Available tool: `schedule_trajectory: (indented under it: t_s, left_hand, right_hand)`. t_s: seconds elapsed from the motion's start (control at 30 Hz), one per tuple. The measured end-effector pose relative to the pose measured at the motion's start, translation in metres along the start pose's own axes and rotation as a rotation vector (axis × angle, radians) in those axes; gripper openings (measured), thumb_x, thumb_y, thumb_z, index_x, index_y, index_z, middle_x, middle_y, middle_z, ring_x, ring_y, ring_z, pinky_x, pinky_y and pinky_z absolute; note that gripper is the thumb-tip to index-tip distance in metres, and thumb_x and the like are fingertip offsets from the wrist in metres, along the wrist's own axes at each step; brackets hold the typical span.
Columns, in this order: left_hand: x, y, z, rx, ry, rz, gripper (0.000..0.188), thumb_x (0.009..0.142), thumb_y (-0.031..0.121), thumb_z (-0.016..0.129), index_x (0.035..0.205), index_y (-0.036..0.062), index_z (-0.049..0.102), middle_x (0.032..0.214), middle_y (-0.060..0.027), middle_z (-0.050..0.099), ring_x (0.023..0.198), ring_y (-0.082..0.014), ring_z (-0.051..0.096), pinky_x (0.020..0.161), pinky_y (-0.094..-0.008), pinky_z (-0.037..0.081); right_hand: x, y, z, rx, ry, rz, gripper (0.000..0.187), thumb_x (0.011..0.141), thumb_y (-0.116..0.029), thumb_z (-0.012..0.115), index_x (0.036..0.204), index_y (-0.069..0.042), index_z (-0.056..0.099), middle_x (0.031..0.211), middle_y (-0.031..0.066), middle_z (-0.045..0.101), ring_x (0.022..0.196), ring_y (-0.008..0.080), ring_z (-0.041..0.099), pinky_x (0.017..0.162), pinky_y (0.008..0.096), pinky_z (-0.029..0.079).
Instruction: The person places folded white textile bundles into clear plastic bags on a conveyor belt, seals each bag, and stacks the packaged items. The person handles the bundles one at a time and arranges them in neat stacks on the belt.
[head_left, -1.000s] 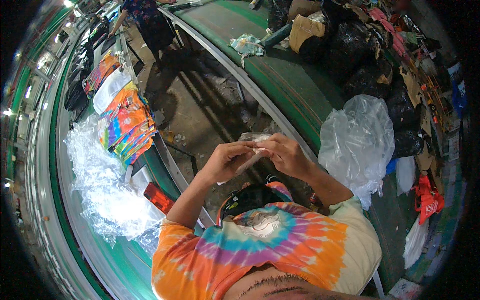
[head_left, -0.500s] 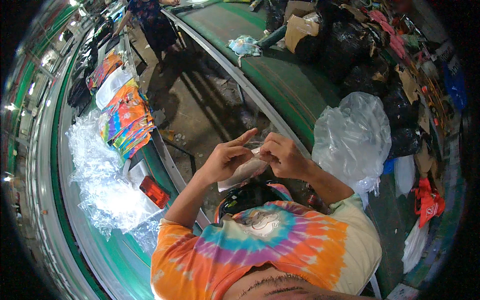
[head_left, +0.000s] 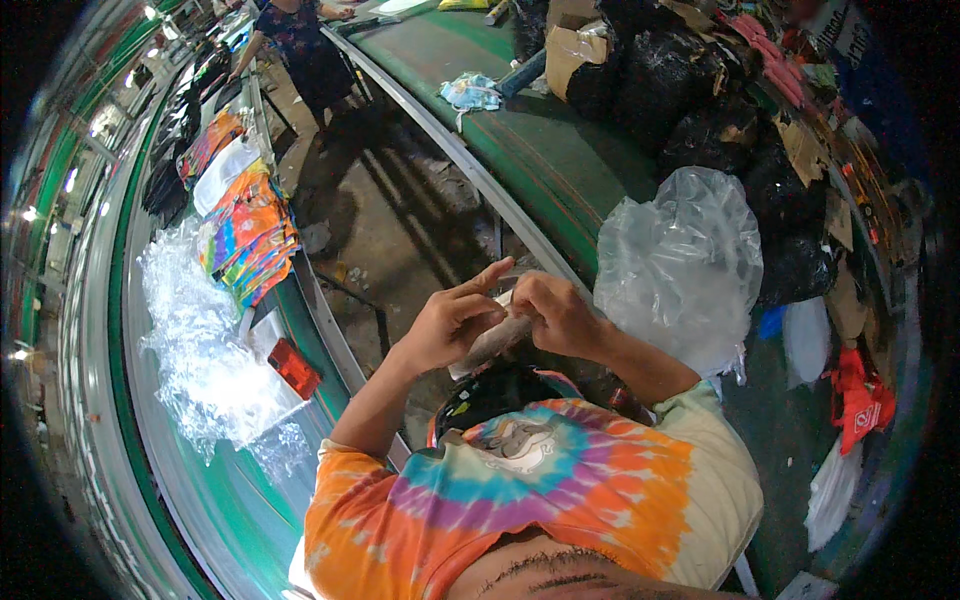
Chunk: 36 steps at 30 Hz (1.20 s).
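Note:
In front of my chest, my left hand (head_left: 447,322) and my right hand (head_left: 562,318) come together at a pale, flat piece (head_left: 492,345) that looks like thin film or paper; its kind I cannot make out. Thumb and curled fingers of the left hand pinch its left part, while the index finger sticks out toward the upper right. The right hand has its fingers bent down and pressed on the piece's upper right end. Part of the piece is hidden by both hands.
On the left belt lie clear plastic bags (head_left: 190,350), a red packet (head_left: 293,368) and a stack of folded tie-dye shirts (head_left: 250,235). A big clear plastic bag (head_left: 680,260), black bags (head_left: 680,80) and a cardboard box (head_left: 577,65) lie right. A person (head_left: 305,50) stands beyond.
My view has shifted slightly. The right hand has bent further down and a bit left over the pale piece; the left hand keeps nearly the same pose.

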<state>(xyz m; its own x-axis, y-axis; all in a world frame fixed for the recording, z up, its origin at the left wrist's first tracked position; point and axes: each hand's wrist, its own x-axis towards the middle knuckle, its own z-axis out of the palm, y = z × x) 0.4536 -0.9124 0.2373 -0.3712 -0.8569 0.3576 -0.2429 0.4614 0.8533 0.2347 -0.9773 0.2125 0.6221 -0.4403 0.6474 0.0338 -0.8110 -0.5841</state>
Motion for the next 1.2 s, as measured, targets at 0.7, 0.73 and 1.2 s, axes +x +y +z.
schedule_trajectory:
  t_s: [0.7,0.73,1.2]
  left_hand:
    - [-0.054,0.093,0.17,0.05,0.462,-0.133,0.016,0.085,0.008,0.081,0.083,-0.0006,0.068,0.135,-0.0249,0.065,0.127,-0.0341,0.064,0.096,-0.0358,0.053]
    - [-0.055,0.097,0.178,0.053,0.46,-0.144,0.016,0.085,0.008,0.081,0.084,-0.0006,0.068,0.135,-0.0249,0.065,0.127,-0.0343,0.064,0.097,-0.036,0.053]
    - [-0.061,0.139,0.255,0.152,0.426,-0.141,0.014,0.087,0.008,0.08,0.087,-0.0015,0.069,0.135,-0.0267,0.063,0.127,-0.0372,0.063,0.098,-0.0393,0.054]
  right_hand:
    - [-0.095,-0.043,-0.063,0.293,-0.159,-0.242,0.04,0.072,0.013,0.063,0.106,-0.005,0.053,0.079,0.0084,0.059,0.07,0.03,0.064,0.063,0.0416,0.051]
    - [-0.101,-0.047,-0.065,0.288,-0.147,-0.26,0.04,0.072,0.012,0.063,0.107,-0.006,0.053,0.079,0.008,0.059,0.069,0.0296,0.064,0.062,0.0416,0.05]
    - [-0.149,-0.077,-0.11,0.209,-0.207,-0.293,0.039,0.07,0.008,0.064,0.104,-0.009,0.057,0.073,0.0052,0.059,0.062,0.0276,0.063,0.055,0.042,0.048]
